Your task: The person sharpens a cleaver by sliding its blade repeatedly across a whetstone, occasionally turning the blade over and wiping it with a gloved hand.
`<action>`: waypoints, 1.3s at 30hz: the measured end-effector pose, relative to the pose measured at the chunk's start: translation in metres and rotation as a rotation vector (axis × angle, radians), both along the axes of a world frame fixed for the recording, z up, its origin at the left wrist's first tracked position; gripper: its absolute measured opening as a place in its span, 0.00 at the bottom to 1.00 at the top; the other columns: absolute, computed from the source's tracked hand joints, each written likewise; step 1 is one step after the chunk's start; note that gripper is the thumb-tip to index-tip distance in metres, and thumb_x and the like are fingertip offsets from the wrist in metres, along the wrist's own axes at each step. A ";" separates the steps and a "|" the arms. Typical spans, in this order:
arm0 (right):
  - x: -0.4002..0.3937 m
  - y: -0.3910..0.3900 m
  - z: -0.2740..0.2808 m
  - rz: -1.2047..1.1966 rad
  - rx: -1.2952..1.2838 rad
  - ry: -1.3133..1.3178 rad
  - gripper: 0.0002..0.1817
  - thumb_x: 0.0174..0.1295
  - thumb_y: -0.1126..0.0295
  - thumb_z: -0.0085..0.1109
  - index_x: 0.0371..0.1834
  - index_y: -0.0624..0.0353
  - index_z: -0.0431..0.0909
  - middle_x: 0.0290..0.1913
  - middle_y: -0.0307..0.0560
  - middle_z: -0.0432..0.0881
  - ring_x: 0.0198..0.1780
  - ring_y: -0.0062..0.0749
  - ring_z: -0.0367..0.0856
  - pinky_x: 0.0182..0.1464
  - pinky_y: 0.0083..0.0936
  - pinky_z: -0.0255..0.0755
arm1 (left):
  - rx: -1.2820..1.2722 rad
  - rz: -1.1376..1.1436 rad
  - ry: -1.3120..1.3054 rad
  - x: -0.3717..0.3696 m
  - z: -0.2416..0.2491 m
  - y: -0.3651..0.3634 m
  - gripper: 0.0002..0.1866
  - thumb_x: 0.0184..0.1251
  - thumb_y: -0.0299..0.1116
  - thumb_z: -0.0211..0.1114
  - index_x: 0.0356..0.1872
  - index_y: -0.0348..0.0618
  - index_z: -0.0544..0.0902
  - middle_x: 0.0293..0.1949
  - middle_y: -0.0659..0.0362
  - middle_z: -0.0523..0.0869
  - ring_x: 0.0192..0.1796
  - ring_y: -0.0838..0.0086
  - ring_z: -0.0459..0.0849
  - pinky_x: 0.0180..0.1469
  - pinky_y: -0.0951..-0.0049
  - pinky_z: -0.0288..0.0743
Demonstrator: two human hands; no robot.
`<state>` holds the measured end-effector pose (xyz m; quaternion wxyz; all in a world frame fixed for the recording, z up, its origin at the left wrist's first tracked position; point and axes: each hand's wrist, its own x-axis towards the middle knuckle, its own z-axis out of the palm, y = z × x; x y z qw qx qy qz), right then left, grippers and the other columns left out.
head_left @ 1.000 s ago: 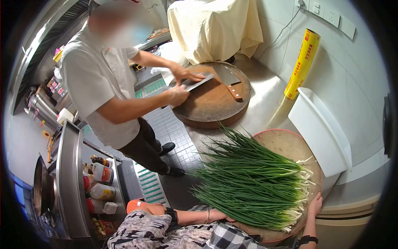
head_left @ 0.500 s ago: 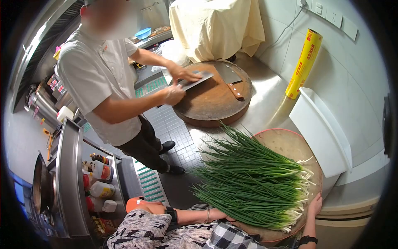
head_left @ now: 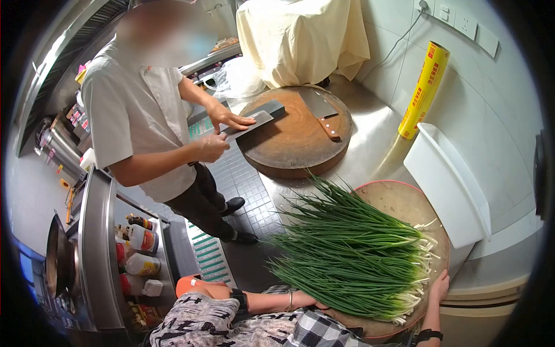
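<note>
A thick spread of scallions (head_left: 352, 254) lies across a round chopping board (head_left: 388, 195) with a red rim, their white root ends toward the right. At the board's lower left edge is my left hand (head_left: 304, 299), close to the green leaves; its fingers are mostly hidden. My right hand (head_left: 440, 285) grips the board's right edge, beside the white roots, with its fingers bent over the rim.
A co-worker (head_left: 139, 110) in white slides a knife blade (head_left: 248, 126) over a whetstone (head_left: 270, 109) on a round wooden block (head_left: 292, 144). A cleaver (head_left: 324, 115) lies there. A white bin (head_left: 445, 185) and a yellow roll (head_left: 425, 89) stand at right.
The co-worker's hands and blade have drawn back to the left, showing more of the whetstone. My own hands and the scallions have stayed in place.
</note>
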<state>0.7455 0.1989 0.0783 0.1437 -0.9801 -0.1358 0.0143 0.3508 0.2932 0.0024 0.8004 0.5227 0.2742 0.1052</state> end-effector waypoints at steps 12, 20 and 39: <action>0.004 0.001 -0.006 -0.009 0.013 -0.001 0.27 0.56 0.49 0.27 0.37 0.64 0.67 0.37 0.60 0.71 0.39 0.53 0.68 0.38 0.40 0.61 | -0.090 -0.035 0.095 0.000 0.063 0.013 0.15 0.49 0.30 0.57 0.41 0.40 0.72 0.35 0.59 0.77 0.38 0.76 0.73 0.39 0.79 0.68; 0.006 -0.001 -0.007 0.006 -0.003 0.009 0.28 0.55 0.48 0.27 0.37 0.64 0.68 0.37 0.61 0.72 0.40 0.54 0.68 0.39 0.40 0.61 | -0.332 -0.007 0.065 0.005 0.064 0.017 0.12 0.52 0.27 0.53 0.40 0.40 0.73 0.32 0.60 0.78 0.30 0.79 0.75 0.29 0.82 0.70; 0.006 -0.003 -0.008 0.018 0.007 0.001 0.28 0.55 0.48 0.27 0.37 0.63 0.68 0.36 0.60 0.72 0.39 0.55 0.68 0.39 0.40 0.61 | -0.320 -0.038 0.058 0.007 0.062 0.018 0.11 0.53 0.27 0.52 0.40 0.40 0.73 0.32 0.60 0.78 0.30 0.79 0.75 0.29 0.83 0.70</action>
